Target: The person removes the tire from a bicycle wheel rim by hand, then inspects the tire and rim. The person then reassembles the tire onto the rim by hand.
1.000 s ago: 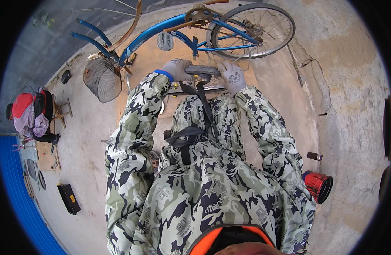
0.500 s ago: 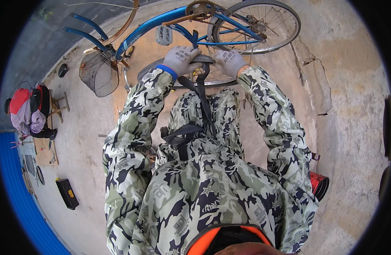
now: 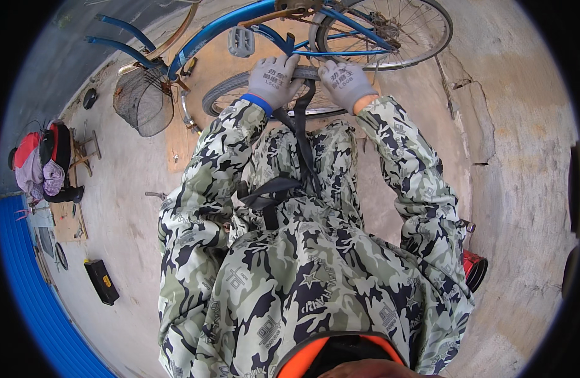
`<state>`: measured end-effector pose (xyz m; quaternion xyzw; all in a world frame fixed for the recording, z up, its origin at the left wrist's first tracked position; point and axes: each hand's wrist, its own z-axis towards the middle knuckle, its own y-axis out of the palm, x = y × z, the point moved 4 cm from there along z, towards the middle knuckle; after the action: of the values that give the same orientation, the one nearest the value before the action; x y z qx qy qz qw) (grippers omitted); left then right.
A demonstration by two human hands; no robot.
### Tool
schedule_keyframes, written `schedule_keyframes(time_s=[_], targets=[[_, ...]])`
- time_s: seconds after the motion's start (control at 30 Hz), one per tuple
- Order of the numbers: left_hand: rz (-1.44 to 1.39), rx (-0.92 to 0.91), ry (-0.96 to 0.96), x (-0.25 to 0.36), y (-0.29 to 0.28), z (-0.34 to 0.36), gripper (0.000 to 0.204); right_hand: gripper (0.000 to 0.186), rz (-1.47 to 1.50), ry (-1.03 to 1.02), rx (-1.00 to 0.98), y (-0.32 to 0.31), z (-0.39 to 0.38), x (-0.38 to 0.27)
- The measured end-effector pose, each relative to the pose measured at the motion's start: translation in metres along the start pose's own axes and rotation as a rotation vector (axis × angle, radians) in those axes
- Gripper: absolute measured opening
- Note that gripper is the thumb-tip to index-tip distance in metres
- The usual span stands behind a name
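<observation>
A detached bicycle wheel with a grey tire [image 3: 226,92] stands tilted in front of my knees. My left hand [image 3: 272,83], in a grey glove with a blue cuff, grips the tire's near upper rim, thumb on the near side. Close beside it, my right hand [image 3: 347,85], also gloved, has its fingers curled over the tire; its fingertips are partly hidden. Between the hands a flat black inner tube [image 3: 301,120] comes off the rim and hangs down. Its slack lies across my lap, with a loop [image 3: 272,192] near my waist.
Beyond the wheel lies a blue bicycle frame [image 3: 208,36] with its rear wheel [image 3: 422,38] and a grey pedal [image 3: 241,41]. A wire basket [image 3: 142,104] is at its left. Further left, a person [image 3: 47,164] bends by a wooden stool. A black toolbox [image 3: 101,281] and red container [image 3: 474,269] flank me.
Both hands have shifted slightly right and stay at the tire. More of the tire shows to the left of my left hand. The inner tube still hangs between them.
</observation>
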<state>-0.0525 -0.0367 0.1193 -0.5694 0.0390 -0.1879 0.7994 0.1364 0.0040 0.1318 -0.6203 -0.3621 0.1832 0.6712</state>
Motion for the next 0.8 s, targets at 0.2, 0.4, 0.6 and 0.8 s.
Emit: schedule_keyframes(time_s=[0.2, 0.4, 0.6, 0.8], targets=[[-0.468, -0.028, 0.085, -0.028, -0.01, -0.002, 0.059, 0.039, 0.117, 0.132, 0.073, 0.006, -0.005, 0.008], [-0.139, -0.036, -0.021, -0.069, -0.001, -0.031, 0.054, 0.045, 0.146, 0.211, -0.024, 0.005, -0.003, 0.027], [0.176, -0.005, -0.069, -0.082, 0.004, -0.037, 0.052, 0.064, 0.416, 0.18, 0.185, 0.007, 0.002, 0.019], [0.269, -0.241, -0.169, -0.085, 0.004, -0.027, 0.059, 0.066, 0.36, 0.268, 0.098, 0.024, 0.007, 0.009]])
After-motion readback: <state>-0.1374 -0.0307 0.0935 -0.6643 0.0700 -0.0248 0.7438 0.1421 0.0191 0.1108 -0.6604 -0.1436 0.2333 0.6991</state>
